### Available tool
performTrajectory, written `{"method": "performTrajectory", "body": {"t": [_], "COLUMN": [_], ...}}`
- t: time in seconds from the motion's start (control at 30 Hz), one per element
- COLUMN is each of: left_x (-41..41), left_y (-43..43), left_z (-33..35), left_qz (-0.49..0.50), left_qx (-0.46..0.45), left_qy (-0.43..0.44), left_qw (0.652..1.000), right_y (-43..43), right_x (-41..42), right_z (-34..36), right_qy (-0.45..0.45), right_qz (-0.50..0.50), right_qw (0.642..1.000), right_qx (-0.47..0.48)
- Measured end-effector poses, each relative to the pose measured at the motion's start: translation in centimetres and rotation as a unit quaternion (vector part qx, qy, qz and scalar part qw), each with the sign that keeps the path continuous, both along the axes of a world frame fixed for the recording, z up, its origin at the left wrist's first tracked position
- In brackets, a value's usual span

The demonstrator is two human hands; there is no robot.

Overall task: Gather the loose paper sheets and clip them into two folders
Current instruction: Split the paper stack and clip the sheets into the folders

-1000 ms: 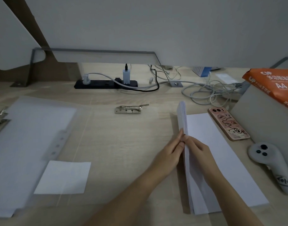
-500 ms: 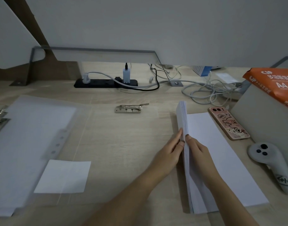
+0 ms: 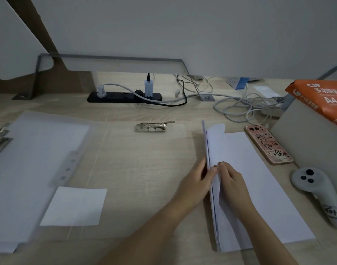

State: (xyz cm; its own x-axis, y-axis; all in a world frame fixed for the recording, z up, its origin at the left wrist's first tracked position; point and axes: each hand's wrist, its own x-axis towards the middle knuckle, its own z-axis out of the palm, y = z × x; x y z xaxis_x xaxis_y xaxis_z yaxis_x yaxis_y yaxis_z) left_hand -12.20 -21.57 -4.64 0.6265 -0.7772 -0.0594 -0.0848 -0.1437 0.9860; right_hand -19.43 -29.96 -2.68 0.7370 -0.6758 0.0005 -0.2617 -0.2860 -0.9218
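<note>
Between the two hands: the left long edge of the paper stack (image 3: 259,188), standing up off the desk (image 3: 144,169) like a thin wall. Left hand (image 3: 197,181) lies against the outer face, one tip showing over the top edge. Right hand (image 3: 231,180) is on the inner face, fingertips (image 3: 220,163) curled and pinching a few sheets. Both hands grip paper, tips almost touching across the edge. The far corner of the gripped sheets flops over to the right. The rest of the stack lies flat, right of the hands.

Stack: plain white, thin, rectangular sheets. Long axis runs near-to-far, far end leaning slightly left.

- Just right of the stack: phone (image 3: 269,146) in a pink cartoon case, flat, roughly parallel.
- Right of it and nearer: grey controller (image 3: 316,194), black buttons.
- Farther right: orange A4 ream (image 3: 320,96).
- Left of the stack's far end: loose shiny metal clip (image 3: 154,127).
- Well left of the stack: translucent plastic folder (image 3: 39,159) with a punched strip, and a small white sheet (image 3: 74,205) by its near corner.
- Beyond the stack: black power strip (image 3: 123,96) and tangled pale cables (image 3: 240,108).

Desk is light wood grain.
</note>
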Motion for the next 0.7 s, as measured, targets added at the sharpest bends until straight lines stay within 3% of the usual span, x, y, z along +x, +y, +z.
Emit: {"method": "performTrajectory", "body": {"t": [0.17,0.7], "left_x": [-0.25,-1.03], "left_y": [-0.03,0.07], "left_z": [0.05,0.62], "left_qz": [0.069,0.078], "left_qx": [0.039,0.102], "left_qy": [-0.046,-0.088], "left_qw": [0.996,0.988], "right_y": [0.08,0.14], "right_x": [0.13,0.34], "right_z": [-0.36,-0.56], "right_qy": [0.014,0.025], "right_qz": [-0.02,-0.027], "right_qw": [0.999,0.997], "right_qx": [-0.022,-0.061]}}
